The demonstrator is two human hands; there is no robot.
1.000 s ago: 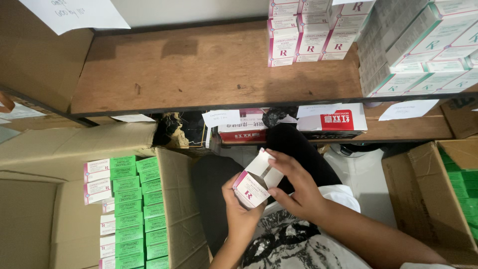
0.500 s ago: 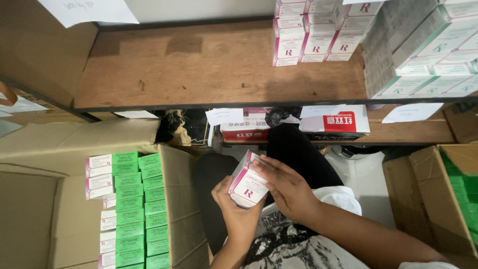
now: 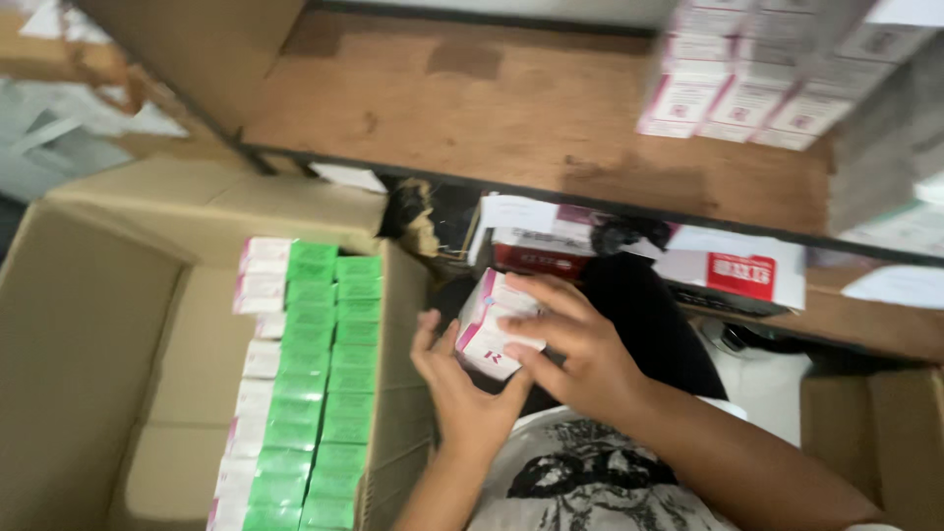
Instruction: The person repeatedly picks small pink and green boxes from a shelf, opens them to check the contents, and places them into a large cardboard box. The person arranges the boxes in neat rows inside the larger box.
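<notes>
Shelf edge (image 3: 551, 189) above; both hands (image 3: 531, 364) clasp small pink-white box (image 3: 489, 329) beside carton (image 3: 393, 393)

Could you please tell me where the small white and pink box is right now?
In the head view, the small white and pink box sits just right of centre, held between the left hand and right hand, beside the open cardboard carton.

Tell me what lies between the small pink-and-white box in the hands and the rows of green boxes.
In the head view, the carton's brown side wall stands between the pink-and-white box and the green boxes.
</notes>
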